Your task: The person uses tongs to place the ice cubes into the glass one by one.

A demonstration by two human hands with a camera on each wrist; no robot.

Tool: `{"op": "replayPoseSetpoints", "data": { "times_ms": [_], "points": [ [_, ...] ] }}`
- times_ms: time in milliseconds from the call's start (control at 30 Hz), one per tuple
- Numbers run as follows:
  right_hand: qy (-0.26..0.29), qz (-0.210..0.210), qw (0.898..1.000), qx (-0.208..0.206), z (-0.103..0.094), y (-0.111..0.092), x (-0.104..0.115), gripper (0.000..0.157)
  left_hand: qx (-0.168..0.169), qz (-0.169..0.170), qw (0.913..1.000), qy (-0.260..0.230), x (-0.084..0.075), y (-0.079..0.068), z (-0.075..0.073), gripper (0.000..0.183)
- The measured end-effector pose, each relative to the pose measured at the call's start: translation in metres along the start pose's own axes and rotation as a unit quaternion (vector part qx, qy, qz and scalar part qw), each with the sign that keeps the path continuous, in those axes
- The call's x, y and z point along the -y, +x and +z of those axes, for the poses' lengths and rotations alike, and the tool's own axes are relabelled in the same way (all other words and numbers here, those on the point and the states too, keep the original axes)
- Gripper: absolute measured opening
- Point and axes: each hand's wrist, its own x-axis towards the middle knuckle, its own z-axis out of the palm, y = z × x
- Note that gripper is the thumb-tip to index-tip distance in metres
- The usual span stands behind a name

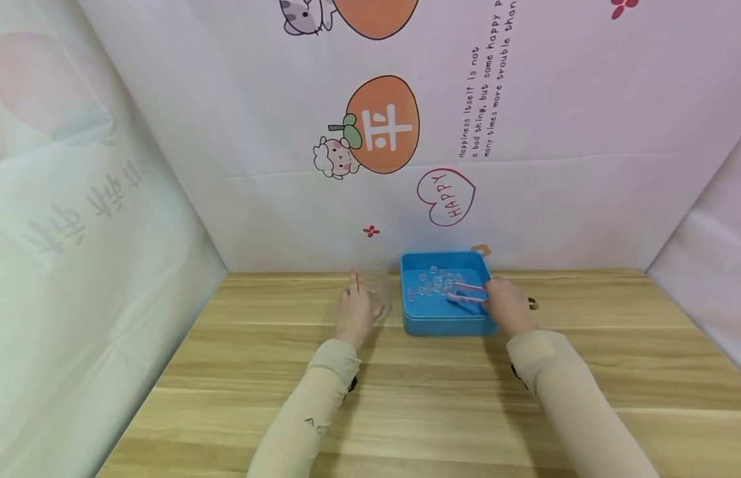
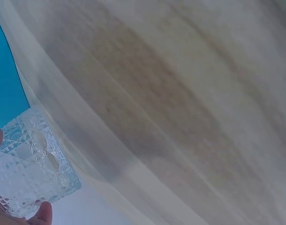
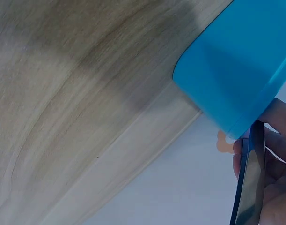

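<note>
My left hand grips a clear cut-pattern glass just left of the blue box. In the left wrist view the glass shows its diamond-textured side, with fingertips and thumb around it. My right hand holds tongs with pinkish arms over the box's right side. Their tips are spread apart among small clear cubes in the blue box. The right wrist view shows the shiny metal handle of the tongs between the fingers, close to the box's rim.
The box stands on a wood-grain table near the back edge. A white printed sheet hangs right behind it, and pale sheets enclose the sides.
</note>
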Motion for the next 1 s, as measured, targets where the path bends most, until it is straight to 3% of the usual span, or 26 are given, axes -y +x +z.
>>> {"op": "replayPoseSetpoints", "data": {
  "times_ms": [200, 633, 1000],
  "points": [
    [0.001, 0.006, 1.000, 0.008, 0.001, 0.001, 0.000, 0.030, 0.004, 0.004, 1.0000, -0.008, -0.007, 0.000, 0.002, 0.090],
    [0.007, 0.003, 1.000, -0.003, 0.004, 0.002, 0.002, 0.027, -0.027, 0.049, 0.9968, 0.056, -0.013, -0.003, 0.005, 0.087],
    [0.007, 0.000, 1.000, -0.010, 0.008, 0.003, 0.003, 0.024, -0.020, 0.053, 0.9974, 0.045, -0.013, -0.006, 0.004, 0.088]
  ]
}}
